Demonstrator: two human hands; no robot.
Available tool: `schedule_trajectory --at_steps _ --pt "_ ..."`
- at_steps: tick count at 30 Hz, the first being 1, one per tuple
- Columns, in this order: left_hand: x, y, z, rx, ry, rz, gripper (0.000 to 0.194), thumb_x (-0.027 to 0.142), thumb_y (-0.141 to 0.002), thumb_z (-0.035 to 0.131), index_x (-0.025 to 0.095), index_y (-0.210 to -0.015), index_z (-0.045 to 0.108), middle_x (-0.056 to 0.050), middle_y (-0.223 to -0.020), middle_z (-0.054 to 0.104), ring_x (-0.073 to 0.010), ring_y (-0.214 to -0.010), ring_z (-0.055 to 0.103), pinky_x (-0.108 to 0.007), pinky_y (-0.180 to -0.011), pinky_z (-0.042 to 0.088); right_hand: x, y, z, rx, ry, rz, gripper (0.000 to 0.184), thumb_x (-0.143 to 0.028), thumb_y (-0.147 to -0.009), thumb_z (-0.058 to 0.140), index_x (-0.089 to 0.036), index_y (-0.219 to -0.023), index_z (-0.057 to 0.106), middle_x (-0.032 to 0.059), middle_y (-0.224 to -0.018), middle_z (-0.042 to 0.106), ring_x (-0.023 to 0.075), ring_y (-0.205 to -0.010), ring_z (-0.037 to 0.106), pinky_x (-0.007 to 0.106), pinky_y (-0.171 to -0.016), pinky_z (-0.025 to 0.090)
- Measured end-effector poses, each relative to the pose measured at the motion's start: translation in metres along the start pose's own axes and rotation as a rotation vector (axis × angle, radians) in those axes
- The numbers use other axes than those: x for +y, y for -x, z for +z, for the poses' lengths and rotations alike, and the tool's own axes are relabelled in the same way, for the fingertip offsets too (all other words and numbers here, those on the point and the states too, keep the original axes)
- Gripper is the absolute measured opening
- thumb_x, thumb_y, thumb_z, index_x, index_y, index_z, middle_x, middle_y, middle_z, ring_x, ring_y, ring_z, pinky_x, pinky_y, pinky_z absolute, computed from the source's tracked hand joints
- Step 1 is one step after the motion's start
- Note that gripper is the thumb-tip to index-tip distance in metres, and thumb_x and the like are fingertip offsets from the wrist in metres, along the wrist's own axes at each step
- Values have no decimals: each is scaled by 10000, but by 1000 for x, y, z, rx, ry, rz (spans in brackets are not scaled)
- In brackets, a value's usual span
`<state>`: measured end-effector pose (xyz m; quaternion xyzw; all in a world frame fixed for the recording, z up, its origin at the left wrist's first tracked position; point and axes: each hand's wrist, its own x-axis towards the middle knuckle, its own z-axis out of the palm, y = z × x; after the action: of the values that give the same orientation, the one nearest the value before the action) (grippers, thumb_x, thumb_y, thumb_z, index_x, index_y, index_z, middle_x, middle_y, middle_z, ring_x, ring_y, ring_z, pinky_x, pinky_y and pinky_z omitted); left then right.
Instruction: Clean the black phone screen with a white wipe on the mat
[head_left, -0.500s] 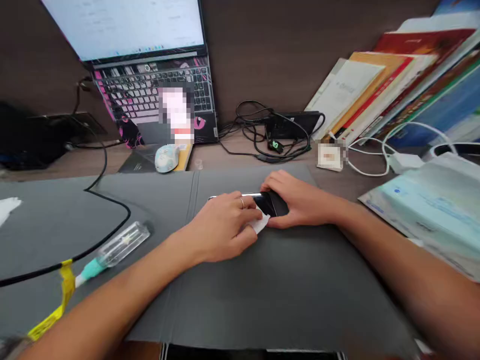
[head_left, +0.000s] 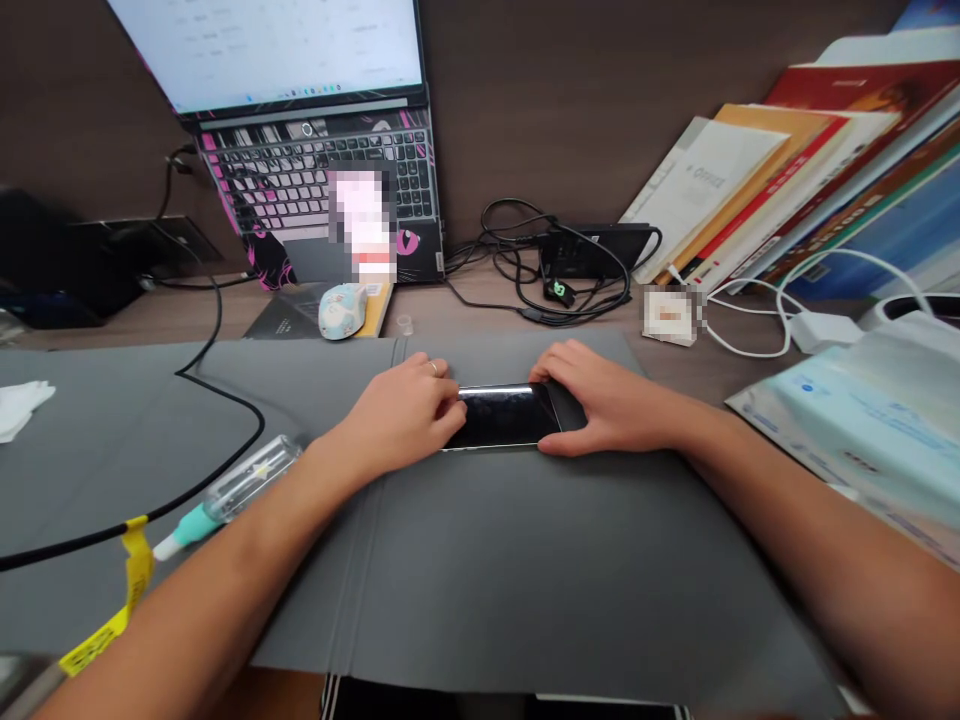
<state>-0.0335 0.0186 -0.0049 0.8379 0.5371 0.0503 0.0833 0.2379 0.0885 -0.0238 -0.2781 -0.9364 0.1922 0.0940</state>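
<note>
Two-handed work on a phone (head_left: 501, 418) lying flat, dark screen up, just right of the centre of the frame, on a grey mat (head_left: 540, 570) that covers much of the surface (head_left: 442, 312). The right hand (head_left: 596, 400) spans the phone's right end: its fingers are parted to the width of the device, the thumb at the lower edge and the others at the upper, so that the end is gripped between them. The left hand (head_left: 397, 418) lies over the left end with its fingers curled inward; whether they pinch anything, or merely rest on the glass, cannot be told. The step in hand appears to be one of bracing with the right and working over the screen with the left. Any further left-hand stroke would call for light, level pressure along the glass, with the right grip firm enough to check sliding, and its thumb clear of the stroke. At the lower left of the frame, a clear bottle (head_left: 253, 480) lies on its side near the left forearm; a crumpled white tissue (head_left: 22, 405) lies at the left edge.
</note>
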Motion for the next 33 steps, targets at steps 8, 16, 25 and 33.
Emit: schedule_trajectory --at_steps 8,16,25,33 --pt "-21 4 0 -39 -74 -118 300 340 -1074 330 205 -915 545 -66 -980 628 -251 -943 611 -365 -752 447 1 -1 0 4 4 -3 547 -622 -792 752 -184 -1079 593 112 -1077 584 305 -1013 507 442 -871 441" --pt "-32 9 -12 -112 -102 -240 379 362 -1078 349 192 -932 654 -88 -988 723 -270 -920 693 -378 -740 509 -1 -1 -2 11 -3 38 593 -668 -769 752 -191 -1098 625 124 -1098 616 329 -1040 536 463 -882 457" --pt "-41 15 -24 -157 -59 -244 345 373 -1010 643 173 -1291 626 -106 -1296 648 -239 -1103 670 -454 -935 591 -35 -12 -19 -86 20 173 682 -735 -857 632 -207 -1289 612 149 -1237 618 355 -1172 563 517 -1011 467" --pt "-46 19 -26 -188 86 -72 281 379 -974 660 175 -1166 638 -64 -1081 695 -213 -948 675 -390 -836 578 -93 -74 24 9 91 13 402 -518 -1020 486 -201 -1205 651 139 -1146 653 313 -1090 580 486 -953 492"
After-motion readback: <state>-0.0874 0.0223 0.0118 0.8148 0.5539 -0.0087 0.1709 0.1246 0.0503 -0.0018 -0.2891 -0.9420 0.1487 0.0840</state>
